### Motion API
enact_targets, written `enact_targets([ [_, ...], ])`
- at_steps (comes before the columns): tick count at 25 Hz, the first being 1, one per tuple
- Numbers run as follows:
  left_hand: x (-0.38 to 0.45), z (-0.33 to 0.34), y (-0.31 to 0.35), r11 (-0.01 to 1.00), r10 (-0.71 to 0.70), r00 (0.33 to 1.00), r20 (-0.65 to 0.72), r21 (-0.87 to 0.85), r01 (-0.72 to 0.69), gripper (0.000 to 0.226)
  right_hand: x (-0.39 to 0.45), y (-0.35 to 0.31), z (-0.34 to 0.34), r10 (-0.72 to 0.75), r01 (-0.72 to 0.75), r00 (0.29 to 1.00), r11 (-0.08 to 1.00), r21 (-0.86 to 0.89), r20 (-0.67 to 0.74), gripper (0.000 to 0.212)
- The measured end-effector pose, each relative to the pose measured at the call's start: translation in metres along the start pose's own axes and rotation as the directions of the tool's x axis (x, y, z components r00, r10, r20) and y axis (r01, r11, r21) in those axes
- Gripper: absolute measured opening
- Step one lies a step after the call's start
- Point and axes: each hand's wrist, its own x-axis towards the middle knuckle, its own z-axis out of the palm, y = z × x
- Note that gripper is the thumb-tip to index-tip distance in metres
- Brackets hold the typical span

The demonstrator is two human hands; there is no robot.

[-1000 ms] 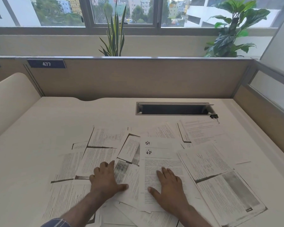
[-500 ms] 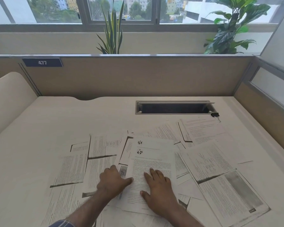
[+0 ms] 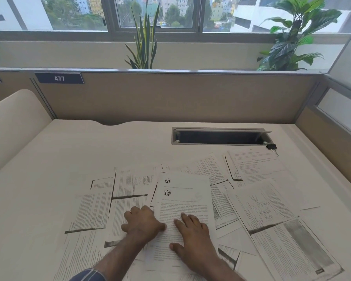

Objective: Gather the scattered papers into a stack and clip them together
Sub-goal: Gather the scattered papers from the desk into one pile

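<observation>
I'm pressing my right hand (image 3: 193, 238) flat, fingers spread, on the top sheet (image 3: 183, 201) mid-desk; my left hand (image 3: 143, 223) is lying loosely curled at its left edge, gripping nothing; papers (image 3: 272, 209) are lying scattered around, binder clip (image 3: 271, 147) sitting far right by the cable slot (image 3: 219, 137)

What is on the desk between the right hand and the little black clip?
In the head view, overlapping printed paper sheets cover the desk between the right hand and the small black binder clip.
</observation>
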Motion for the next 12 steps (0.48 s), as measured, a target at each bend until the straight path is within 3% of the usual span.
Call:
enact_targets([
  [6, 0.0, 0.003, -0.002, 0.931, 0.076, 0.997, -0.016, -0.358, -0.076, 0.073, 0.001, -0.001, 0.001, 0.004, -0.004, 1.0, 1.0, 0.01, -0.003, 0.073],
  [10, 0.001, -0.005, 0.002, 0.949, 0.131, 0.991, 0.028, -0.293, -0.117, 0.025, 0.002, -0.003, 0.0, 0.003, -0.002, 1.0, 1.0, 0.03, -0.013, 0.073],
  [12, 0.0, -0.006, 0.004, 0.985, 0.112, 0.992, 0.062, -0.141, -0.103, 0.034, 0.001, -0.003, -0.001, 0.003, -0.003, 1.0, 1.0, 0.022, -0.009, 0.072],
])
